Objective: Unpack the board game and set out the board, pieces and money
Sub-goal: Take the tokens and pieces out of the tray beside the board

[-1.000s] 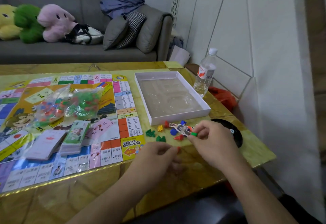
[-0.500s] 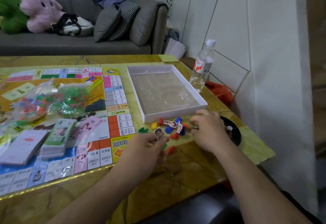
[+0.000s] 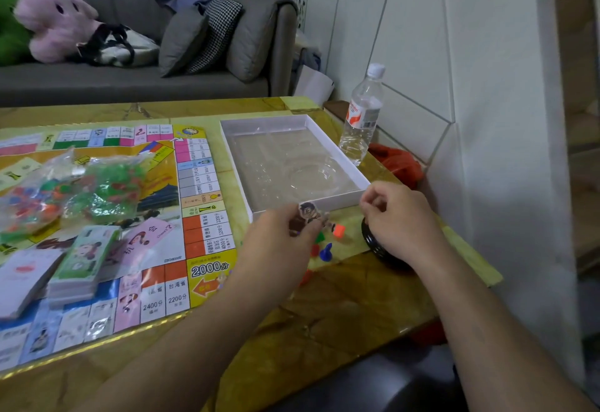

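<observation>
Green money [image 3: 82,257] and cards sit stacked on the board [image 3: 201,184], bagged pieces [image 3: 74,194] behind them. Your left hand [image 3: 276,246] pinches a card figure [image 3: 306,217] just in front of the box [image 3: 363,181]; steady it upright, and I'd seat it in a plastic stand [image 3: 338,229] from the loose ones on the table [image 3: 341,307]. Your right hand [image 3: 396,217] is curled, but I cannot tell whether it holds anything; use it to brace the stand.

board [image 3: 198,204]: "2000分" | "2400分" | "2200分" | "台湾省"
</observation>
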`<state>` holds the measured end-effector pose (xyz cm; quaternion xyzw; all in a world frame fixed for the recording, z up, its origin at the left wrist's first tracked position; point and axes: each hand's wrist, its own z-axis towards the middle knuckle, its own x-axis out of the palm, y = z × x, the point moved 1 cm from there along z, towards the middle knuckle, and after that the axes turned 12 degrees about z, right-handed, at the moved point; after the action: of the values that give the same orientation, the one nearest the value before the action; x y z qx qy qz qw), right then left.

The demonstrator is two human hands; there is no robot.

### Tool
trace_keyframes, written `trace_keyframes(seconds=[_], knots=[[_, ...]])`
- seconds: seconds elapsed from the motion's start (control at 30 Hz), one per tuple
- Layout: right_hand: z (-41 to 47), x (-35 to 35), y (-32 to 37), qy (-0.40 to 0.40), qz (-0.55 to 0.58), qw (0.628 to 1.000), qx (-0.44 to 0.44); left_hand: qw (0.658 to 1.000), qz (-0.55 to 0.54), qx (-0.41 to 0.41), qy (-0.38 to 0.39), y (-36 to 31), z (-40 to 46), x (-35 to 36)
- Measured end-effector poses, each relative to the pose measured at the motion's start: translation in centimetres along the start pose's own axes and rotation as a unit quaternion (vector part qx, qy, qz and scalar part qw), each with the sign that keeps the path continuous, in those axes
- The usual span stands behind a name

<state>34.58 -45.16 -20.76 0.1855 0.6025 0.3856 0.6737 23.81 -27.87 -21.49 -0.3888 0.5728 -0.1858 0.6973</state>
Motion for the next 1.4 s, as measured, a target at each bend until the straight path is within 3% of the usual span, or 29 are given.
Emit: trace_keyframes(seconds=[0.17,0.4,0.57,0.67,0.77,1.07,1.23,1.4], knots=[[0.3,0.2,-0.3,0.132,-0.037,0.990,0.026,0.998,0.058,0.024,-0.011,-1.8,3.1,2.2],[0.7,2.7,0.4,0.163,-0.130,0.977,-0.044,0.990,0.111,0.031,-0.083,-1.1,4.3,2.0],[1.2,1.8,-0.6,0.120,-0.116,0.985,-0.039,0.990,0.113,0.034,-0.083,-1.2,4.9,2.0],[1.8,0.7,-1.6,0.025,-0.037,0.999,-0.018,0.989,0.117,0.043,-0.075,-1.5,5.4,2.1],[2.0,0.9,-1.8,-0.015,0.053,0.998,0.013,0.985,0.148,0.061,-0.057,-1.9,6.1,3.1],[2.4,2.9,-2.1,0.014,0.027,0.999,0.039,0.956,0.280,0.086,-0.018,-1.9,8.0,5.6],[2.5,2.6,-2.1,0.024,-0.015,0.999,0.043,0.946,0.306,0.104,-0.025,-1.8,8.2,5.8],[2.7,2.5,-2.4,0.006,0.021,0.999,0.033,0.939,0.326,0.101,-0.032,-1.4,8.4,5.6]])
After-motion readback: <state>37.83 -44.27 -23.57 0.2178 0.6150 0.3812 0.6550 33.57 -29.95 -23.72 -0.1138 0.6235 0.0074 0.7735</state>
